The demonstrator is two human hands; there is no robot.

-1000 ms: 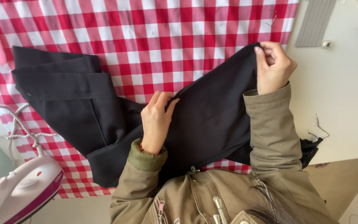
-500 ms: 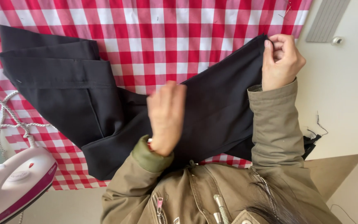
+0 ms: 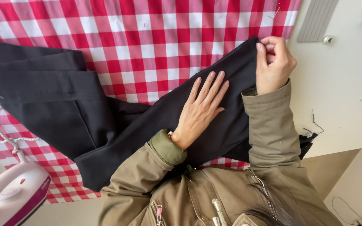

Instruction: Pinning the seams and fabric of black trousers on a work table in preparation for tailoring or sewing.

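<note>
Left hand [image 3: 200, 111] now flat again, fingers spread, pressing black trousers [image 3: 105, 121] after brief lift; right hand [image 3: 273, 65] still pinching trouser edge taut over checked cloth [image 3: 147, 33].

My own body as seen from the head camera: both arms wear an olive-khaki jacket [image 3: 206, 196] with ribbed cuffs; the left cuff [image 3: 167, 147] shows a thin red band at the wrist. Metal zip pulls [image 3: 218, 209] sit on the chest, right of that cuff. Left hand [image 3: 200, 109] and right hand [image 3: 273, 65] are bare, with no rings visible.
</note>
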